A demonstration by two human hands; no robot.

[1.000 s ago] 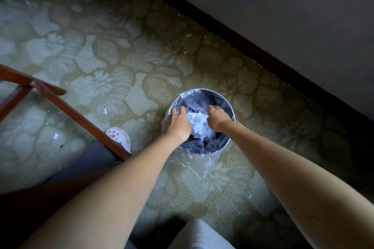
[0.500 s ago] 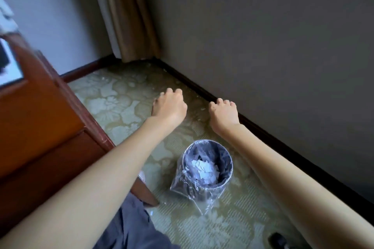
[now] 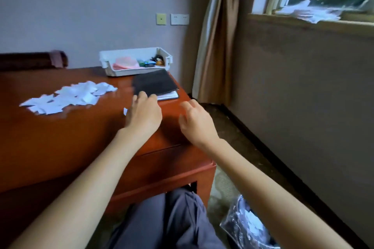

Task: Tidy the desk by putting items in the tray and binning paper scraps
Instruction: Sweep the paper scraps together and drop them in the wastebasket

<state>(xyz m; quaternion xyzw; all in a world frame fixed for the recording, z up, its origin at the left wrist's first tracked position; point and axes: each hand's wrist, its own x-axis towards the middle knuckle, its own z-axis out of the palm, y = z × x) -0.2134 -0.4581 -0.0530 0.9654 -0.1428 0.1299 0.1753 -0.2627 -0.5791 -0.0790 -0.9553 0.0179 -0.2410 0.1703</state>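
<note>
Two hands in the head view, both empty. The left hand (image 3: 143, 116) hangs over the right end of the desk (image 3: 60, 139), palm down, fingers loose and a bit bent, gripping nothing. Its fingertips sit right at the near edge of a black notebook (image 3: 153, 84) lying on the desk's far right corner. I can't tell if they actually touch it, it's a bit blurry there. The right hand (image 3: 197, 122) floats just off the desk's right edge, fingers spread and relaxed, nothing in it either.

So the paper scraps (image 3: 68, 97): a big messy pile of white bits lies on the desk top, left of the notebook and well apart from both hands. One lone scrap (image 3: 125, 111) peeks out just left of the left hand. The white tray (image 3: 129, 54) stands at the desk's back edge, right behind the notebook, with something pink and a few small colourful things inside, too small to make out.

The bin (image 3: 235, 215) stands on the floor beside the desk's right leg, lined with a clear plastic bag, and white scraps show inside it. It's cut off by the right forearm.

Behind the desk there's a dark chair back (image 3: 32, 60) on the left, wall sockets (image 3: 179, 19) above the tray, and a tied brown curtain (image 3: 216, 46) in the corner to the desk's right. Grey trousers (image 3: 172, 218) show under the desk's front edge.
</note>
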